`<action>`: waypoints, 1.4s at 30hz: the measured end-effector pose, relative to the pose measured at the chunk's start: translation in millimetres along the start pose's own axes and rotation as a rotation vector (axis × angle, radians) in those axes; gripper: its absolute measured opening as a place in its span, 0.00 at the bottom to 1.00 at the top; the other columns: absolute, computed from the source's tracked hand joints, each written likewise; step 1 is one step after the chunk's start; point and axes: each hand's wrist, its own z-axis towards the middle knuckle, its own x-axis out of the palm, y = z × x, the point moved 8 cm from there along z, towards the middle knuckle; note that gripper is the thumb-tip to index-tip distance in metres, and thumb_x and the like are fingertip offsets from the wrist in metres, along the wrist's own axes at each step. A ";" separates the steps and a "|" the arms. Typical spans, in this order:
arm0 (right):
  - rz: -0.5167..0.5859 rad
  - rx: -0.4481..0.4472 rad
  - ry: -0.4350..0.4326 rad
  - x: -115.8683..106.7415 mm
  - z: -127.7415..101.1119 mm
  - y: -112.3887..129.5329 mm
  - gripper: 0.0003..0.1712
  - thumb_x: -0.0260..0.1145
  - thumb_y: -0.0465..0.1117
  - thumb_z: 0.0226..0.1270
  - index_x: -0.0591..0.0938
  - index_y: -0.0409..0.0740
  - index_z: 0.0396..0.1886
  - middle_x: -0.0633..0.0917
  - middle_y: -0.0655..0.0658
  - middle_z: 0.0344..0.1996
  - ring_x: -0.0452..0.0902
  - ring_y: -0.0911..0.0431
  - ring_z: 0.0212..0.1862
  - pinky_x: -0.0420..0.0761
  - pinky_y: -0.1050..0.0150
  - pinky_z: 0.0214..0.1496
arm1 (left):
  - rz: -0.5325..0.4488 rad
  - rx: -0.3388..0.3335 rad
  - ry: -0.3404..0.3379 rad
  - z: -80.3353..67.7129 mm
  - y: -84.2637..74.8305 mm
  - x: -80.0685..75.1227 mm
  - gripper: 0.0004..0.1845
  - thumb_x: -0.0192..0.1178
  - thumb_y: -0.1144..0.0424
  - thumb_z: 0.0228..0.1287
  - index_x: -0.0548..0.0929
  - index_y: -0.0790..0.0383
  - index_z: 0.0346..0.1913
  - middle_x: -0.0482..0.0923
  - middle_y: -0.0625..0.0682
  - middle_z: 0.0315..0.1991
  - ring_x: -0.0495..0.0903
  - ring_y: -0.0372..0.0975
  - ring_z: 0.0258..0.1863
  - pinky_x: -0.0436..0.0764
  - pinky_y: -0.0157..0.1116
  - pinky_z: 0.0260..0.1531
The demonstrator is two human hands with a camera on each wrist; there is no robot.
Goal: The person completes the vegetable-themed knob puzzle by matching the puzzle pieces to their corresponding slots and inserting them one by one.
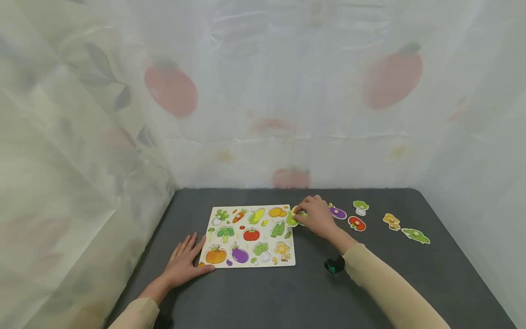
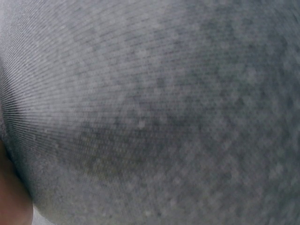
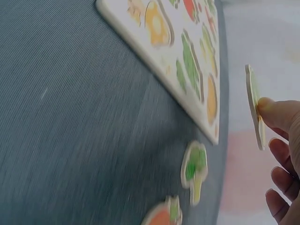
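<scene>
My right hand (image 1: 318, 217) pinches a thin green-and-yellow puzzle piece (image 1: 291, 218) by thumb and fingertips, just over the upper right edge of the vegetable puzzle board (image 1: 269, 256). From the right wrist, this piece (image 3: 253, 108) shows edge-on, raised above the board, its other fingers curled loosely below. My left hand (image 1: 183, 259) lies with fingers spread at the board's lower left corner, thumb along the front edge. The left wrist view is mostly blurred grey cloth (image 2: 164, 112). A broccoli piece (image 3: 195, 164) lies beside the board, largely covered by my right hand in the head view.
Right of the board lie loose pieces: an eggplant (image 1: 339, 213), a tomato (image 1: 356, 224), a leafy green (image 1: 361, 208), mushrooms (image 1: 391, 221) and a pea pod (image 1: 415, 235). An orange piece (image 3: 158, 215) shows near the broccoli. Pale printed curtains (image 1: 263, 91) enclose the dark table (image 1: 263, 301).
</scene>
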 end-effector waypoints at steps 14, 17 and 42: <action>0.013 0.017 0.064 47.3 36.8 39.4 0.07 0.73 0.54 0.68 0.90 0.59 0.37 0.80 0.54 0.40 0.69 0.52 0.48 0.71 0.51 0.53 | -0.013 0.001 0.001 2.4 3.3 2.6 0.60 0.63 0.25 0.56 0.55 0.57 0.82 0.45 0.66 0.81 0.40 0.62 0.80 0.39 0.64 0.74; -0.001 0.028 0.067 55.6 42.5 43.3 0.07 0.73 0.54 0.68 0.90 0.59 0.37 0.79 0.54 0.39 0.69 0.52 0.46 0.71 0.51 0.51 | -0.007 -0.003 0.005 2.6 4.5 3.7 0.60 0.63 0.25 0.56 0.54 0.56 0.83 0.44 0.65 0.82 0.40 0.61 0.80 0.39 0.64 0.74; -0.043 0.138 0.070 103.5 68.9 60.0 0.08 0.73 0.54 0.67 0.91 0.58 0.37 0.81 0.54 0.38 0.70 0.52 0.46 0.71 0.53 0.50 | -0.017 -0.019 0.015 1.1 4.1 5.4 0.60 0.62 0.24 0.56 0.53 0.54 0.83 0.43 0.63 0.82 0.39 0.60 0.80 0.39 0.62 0.74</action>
